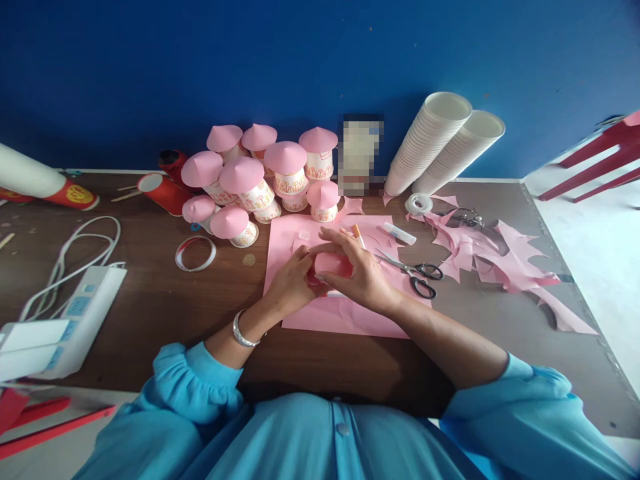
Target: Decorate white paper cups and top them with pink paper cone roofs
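Note:
Both my hands meet over a small pink paper piece [331, 264] that looks curved into a cone. My left hand [293, 280] pinches its left side, fingers closed. Around its right side and top wraps my right hand [357, 270], fingers curled. They work above a flat pink paper sheet [350, 313] on the brown table [165, 300]. Behind the sheet stands a cluster of paper cups topped with pink cones [260, 177]. Black-handled scissors [417, 273] lie just right of my right hand.
Two stacks of white cups [443, 143] lean at the back right. Pink paper scraps [495, 257], a tape roll [419, 203] and a glue stick [399, 233] lie right. A white power strip [75, 320] with cable sits left, and a ring [195, 253], red cups [163, 192].

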`<move>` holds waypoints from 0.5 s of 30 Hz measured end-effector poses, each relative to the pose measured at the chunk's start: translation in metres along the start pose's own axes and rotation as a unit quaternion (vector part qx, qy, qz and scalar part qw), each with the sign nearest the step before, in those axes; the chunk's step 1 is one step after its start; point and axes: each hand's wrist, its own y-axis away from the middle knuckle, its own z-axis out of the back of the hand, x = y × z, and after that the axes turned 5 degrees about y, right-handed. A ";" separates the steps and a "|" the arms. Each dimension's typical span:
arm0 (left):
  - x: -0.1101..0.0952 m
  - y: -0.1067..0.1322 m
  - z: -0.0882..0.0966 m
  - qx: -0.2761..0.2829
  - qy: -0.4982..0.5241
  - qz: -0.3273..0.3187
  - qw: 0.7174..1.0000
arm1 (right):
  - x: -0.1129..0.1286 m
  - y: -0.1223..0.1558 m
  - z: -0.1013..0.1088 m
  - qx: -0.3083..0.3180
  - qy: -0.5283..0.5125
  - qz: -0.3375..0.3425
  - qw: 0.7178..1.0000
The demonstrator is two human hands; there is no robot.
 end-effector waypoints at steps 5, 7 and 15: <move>-0.005 0.016 0.023 -0.009 -0.012 -0.031 0.999 | 0.005 0.015 0.023 -0.077 -0.009 0.029 0.997; -0.010 0.024 0.030 -0.049 -0.036 -0.078 0.995 | 0.000 0.023 0.027 -0.087 0.054 0.032 0.994; -0.021 0.015 0.020 -0.014 -0.223 -0.235 0.946 | -0.016 0.049 0.016 0.005 0.264 0.104 0.959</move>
